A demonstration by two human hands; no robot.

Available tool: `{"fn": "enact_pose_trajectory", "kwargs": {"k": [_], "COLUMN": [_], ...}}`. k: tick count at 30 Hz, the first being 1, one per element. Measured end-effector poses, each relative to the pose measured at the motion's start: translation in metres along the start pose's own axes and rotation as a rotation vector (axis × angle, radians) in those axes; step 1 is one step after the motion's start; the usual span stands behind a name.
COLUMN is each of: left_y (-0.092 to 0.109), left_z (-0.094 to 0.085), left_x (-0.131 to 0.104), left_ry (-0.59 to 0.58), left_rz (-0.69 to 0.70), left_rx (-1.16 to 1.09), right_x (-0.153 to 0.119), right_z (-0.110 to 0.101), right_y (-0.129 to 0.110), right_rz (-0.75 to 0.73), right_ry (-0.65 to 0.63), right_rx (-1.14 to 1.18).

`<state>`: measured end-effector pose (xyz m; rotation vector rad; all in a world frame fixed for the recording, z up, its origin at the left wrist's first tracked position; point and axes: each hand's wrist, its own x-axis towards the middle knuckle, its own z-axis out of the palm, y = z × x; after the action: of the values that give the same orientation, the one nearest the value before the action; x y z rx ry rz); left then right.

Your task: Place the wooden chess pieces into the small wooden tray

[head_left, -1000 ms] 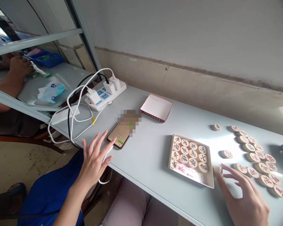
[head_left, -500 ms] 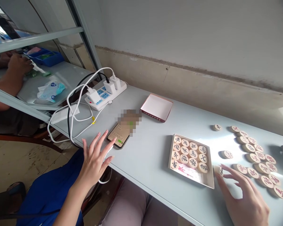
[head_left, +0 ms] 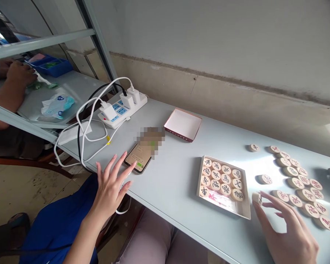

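Wooden discs marked with Chinese characters are seen at the right of the pale table. One such chess piece is pinched on edge between the thumb and forefinger of the right hand, just beside the right rim of the shallow box, close to the table's near edge. Twelve pieces are laid in three rows inside the box, black characters up; 車 can be read at the near left corner, the rest being too small to tell. A strip of the box floor nearest the person is left bare, with red print that cannot be read. Loose pieces, some red-lettered, are ranged in two lines to the right, touching one another. The left hand is held flat with fingers spread, gripping nothing, its fingertips just beside a phone whose screen text is illegible. Open tabletop lies between phone and box.
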<state>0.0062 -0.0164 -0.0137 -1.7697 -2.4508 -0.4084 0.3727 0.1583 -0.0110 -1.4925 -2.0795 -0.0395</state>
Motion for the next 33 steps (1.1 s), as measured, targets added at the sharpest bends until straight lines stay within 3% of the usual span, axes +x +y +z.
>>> {"fn": "enact_pose_trajectory", "kwargs": {"k": [9,13,19,25,28,33], "left_y": [-0.001,0.001,0.006,0.022,0.029,0.032], "left_z": [0.0,0.003,0.006,0.004,0.002,0.002], "left_x": [0.0,0.0,0.003,0.006,0.008,0.01], "left_ry": [0.011,0.058,0.128,0.191,0.199,0.209], "left_rz": [0.024,0.022,0.016,-0.153,-0.194,-0.213], "left_rx": [-0.013,-0.043,-0.11,-0.29,-0.331,-0.325], "right_x": [0.006,0.013,0.023,0.024,0.021,0.012], "right_z": [-0.006,-0.01,-0.016,-0.015,-0.014,-0.009], "right_y": [-0.008,-0.017,-0.036,-0.046,-0.045,-0.044], "right_rz": [-0.156,-0.261,-0.3,-0.263,-0.243,-0.24], "right_ry": [-0.011,-0.21,-0.545,-0.668,-0.681,-0.55], "right_rx": [0.211,0.277,0.319,0.405,0.434,0.433]}}
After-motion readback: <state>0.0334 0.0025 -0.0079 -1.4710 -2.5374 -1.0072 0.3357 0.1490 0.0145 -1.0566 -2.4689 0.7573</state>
